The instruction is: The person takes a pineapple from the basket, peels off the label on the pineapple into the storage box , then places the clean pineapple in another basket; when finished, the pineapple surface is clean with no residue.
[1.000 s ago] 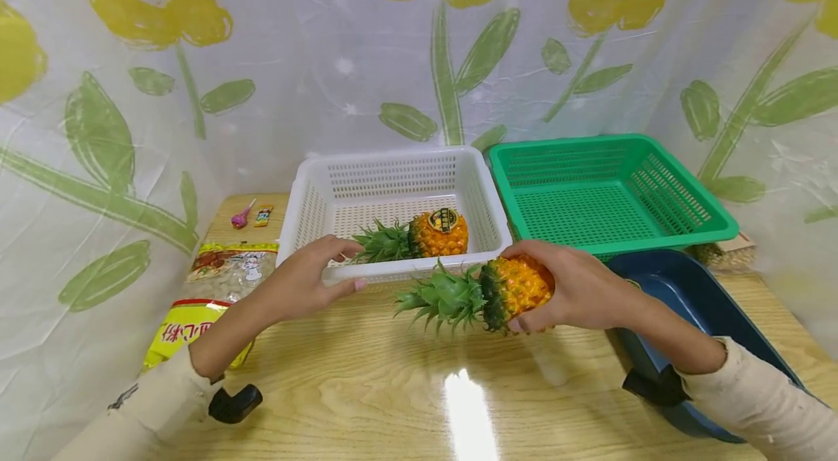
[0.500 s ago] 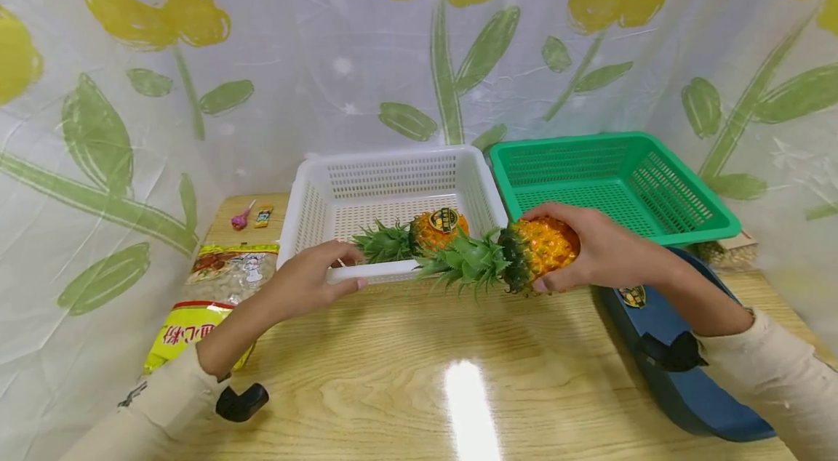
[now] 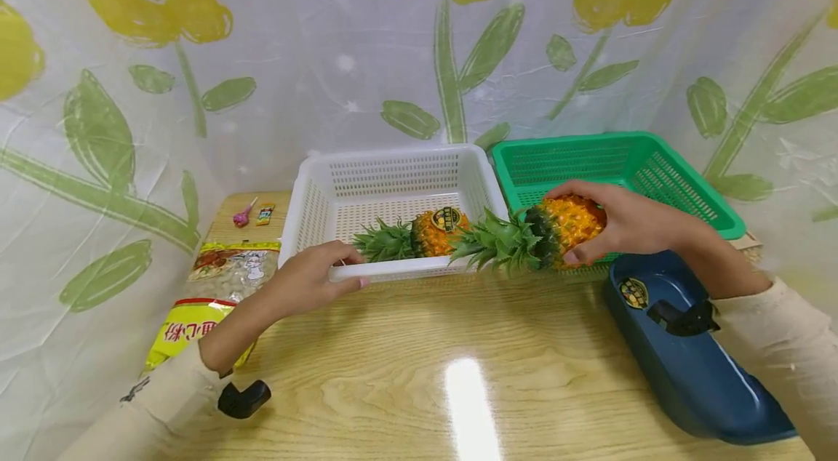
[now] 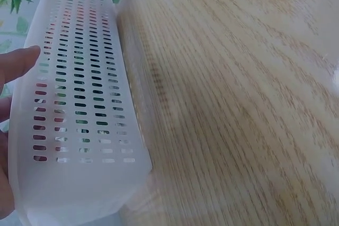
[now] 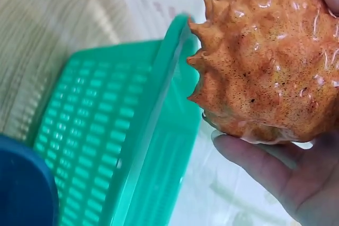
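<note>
My right hand (image 3: 635, 221) grips the orange body of a small pineapple (image 3: 572, 228), its green crown pointing left. The fruit is held above the near rim of the green basket (image 3: 687, 192), and the crown overlaps the white basket's right corner. In the right wrist view, fingers and palm cup the spiky pineapple skin (image 5: 270, 56). My left hand (image 3: 317, 275) holds the front rim of the white basket (image 3: 399, 270), thumb outside and fingers over the inner side. Inside that basket lies a second pineapple (image 3: 428, 235) with a black-and-gold label.
A dark blue bin (image 3: 707, 388) with a round label (image 3: 633, 293) stands at the right, below my forearm. On the left lie a yellow food bag (image 3: 190, 323), a lollipop (image 3: 242, 217) and a small wrapped sweet (image 3: 265, 214). A flower-printed curtain (image 3: 288, 83) closes off the back.
My right hand has carried the pineapple up and to the right, from over the table to the green basket's near rim. My left hand has settled onto the white basket's rim.
</note>
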### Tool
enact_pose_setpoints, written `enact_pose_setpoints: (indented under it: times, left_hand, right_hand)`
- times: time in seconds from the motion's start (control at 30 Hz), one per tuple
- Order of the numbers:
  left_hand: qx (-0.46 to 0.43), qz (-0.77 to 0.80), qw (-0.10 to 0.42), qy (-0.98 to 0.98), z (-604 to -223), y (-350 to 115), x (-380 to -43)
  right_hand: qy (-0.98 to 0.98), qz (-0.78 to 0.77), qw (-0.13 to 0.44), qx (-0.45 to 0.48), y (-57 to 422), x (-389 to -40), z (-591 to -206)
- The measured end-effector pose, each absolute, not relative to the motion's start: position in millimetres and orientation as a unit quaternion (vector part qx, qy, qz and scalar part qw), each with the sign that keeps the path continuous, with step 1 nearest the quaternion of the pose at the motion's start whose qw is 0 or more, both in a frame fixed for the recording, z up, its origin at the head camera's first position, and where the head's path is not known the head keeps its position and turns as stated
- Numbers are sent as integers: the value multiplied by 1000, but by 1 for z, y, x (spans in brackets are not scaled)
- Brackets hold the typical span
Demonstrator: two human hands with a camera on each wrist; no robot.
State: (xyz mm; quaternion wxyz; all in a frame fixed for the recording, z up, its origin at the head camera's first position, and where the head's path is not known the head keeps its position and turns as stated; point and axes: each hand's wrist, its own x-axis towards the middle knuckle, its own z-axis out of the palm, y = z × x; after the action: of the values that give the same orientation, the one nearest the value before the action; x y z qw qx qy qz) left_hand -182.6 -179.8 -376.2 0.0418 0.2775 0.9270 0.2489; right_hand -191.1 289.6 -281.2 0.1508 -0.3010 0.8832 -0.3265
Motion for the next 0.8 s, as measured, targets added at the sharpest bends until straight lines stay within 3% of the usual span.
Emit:
enact_pose_setpoints:
  times: [0.8]
  left_hand:
    - [264, 253, 53, 929, -375, -179, -182]
  right_hand:
    - [917, -287, 111, -255, 346, -245, -272]
